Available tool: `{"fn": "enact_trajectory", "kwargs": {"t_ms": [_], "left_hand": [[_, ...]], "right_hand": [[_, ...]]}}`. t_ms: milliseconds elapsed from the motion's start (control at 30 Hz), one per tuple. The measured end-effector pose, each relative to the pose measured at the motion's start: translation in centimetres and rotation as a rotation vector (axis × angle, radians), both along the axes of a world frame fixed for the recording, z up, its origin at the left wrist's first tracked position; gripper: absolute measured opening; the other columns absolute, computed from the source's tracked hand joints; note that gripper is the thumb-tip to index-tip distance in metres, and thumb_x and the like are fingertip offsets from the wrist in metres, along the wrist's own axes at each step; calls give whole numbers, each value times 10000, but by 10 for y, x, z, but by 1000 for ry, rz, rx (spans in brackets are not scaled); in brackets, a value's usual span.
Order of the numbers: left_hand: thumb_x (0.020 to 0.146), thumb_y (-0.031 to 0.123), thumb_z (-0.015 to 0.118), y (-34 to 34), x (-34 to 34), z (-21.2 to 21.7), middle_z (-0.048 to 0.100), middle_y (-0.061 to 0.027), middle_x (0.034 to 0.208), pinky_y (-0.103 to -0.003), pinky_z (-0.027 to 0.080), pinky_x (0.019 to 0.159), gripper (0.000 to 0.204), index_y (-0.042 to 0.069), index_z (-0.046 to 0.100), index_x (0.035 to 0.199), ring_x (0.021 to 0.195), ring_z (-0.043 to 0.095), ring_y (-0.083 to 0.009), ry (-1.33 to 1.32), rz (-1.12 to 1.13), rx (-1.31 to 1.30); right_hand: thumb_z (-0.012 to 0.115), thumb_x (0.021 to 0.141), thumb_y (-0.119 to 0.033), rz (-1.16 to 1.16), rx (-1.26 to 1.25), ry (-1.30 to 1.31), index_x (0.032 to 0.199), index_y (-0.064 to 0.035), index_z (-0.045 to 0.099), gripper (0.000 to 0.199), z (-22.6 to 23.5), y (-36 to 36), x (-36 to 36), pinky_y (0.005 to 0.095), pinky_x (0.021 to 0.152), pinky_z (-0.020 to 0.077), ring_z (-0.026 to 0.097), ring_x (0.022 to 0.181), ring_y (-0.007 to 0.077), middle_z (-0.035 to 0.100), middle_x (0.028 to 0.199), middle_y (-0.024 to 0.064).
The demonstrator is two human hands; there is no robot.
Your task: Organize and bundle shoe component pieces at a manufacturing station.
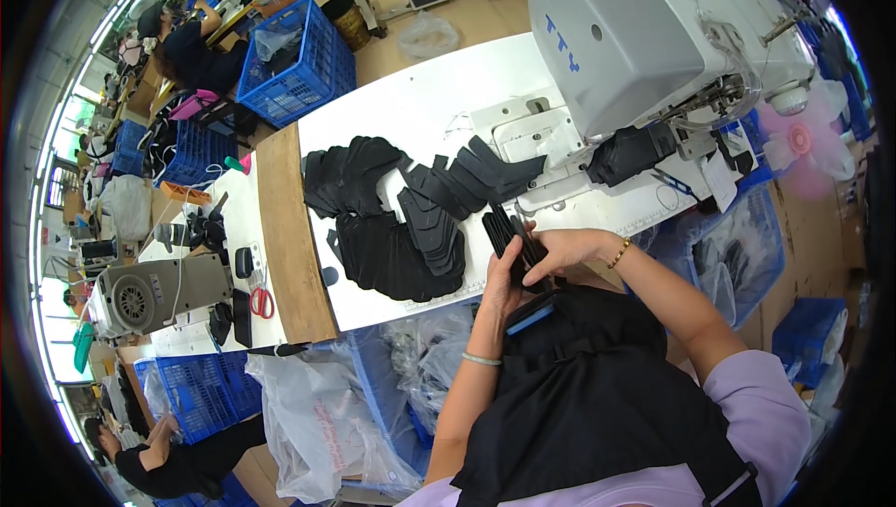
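Note:
Both my hands meet at the front edge of the white table [429,87], gripping a small stack of black fabric pieces [504,229]. My left hand [504,276] wraps the stack from its left side, and my right hand [558,253] closes on it from the right. Just beyond, overlapping rows of flat black fabric pieces [397,250] cover part of the tabletop. A white and grey sewing machine [621,41] stands at the right, with a black piece [630,154] lying near its needle area.
A blue crate [303,69] stands behind the table, and a blue bin with clear plastic [742,250] is at the right. A wooden board [291,227] joins another table holding red scissors [261,303]. Co-workers [201,50] sit at the left. A pink fan [801,140] is far right.

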State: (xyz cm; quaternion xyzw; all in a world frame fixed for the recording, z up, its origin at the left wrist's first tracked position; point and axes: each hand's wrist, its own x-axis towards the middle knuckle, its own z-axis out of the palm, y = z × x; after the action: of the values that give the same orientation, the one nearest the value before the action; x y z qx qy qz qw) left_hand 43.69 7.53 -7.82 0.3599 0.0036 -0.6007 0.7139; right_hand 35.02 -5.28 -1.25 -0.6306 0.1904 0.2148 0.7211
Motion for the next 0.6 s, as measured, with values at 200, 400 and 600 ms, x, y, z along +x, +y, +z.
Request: {"fn": "enact_trajectory", "kwargs": {"t_ms": [200,400,600], "left_hand": [[849,285,616,3,1,-6,514,-7,726,-239,386,562,304,11,581,975,615,446,-84,-7,132,112],[860,299,536,2,4,14,585,-97,960,-344,464,803,316,17,532,1003,873,569,-200,149,203,-40],[882,312,519,7,10,6,530,-198,1157,-411,409,964,279,38,532,933,1081,522,-306,339,253,-131]], "right_hand": [[676,785,-236,-54,88,72,1123,15,538,443,-23,-6,-4,218,502,375,490,617,67,569,863,45],[587,861,-200,-385,175,-143,1100,16,574,322,-12,11,-5,197,481,414,512,615,52,598,891,62],[557,884,-221,-579,28,-150,1034,42,570,303,-12,4,-10,197,432,418,489,497,63,600,815,63]]}}
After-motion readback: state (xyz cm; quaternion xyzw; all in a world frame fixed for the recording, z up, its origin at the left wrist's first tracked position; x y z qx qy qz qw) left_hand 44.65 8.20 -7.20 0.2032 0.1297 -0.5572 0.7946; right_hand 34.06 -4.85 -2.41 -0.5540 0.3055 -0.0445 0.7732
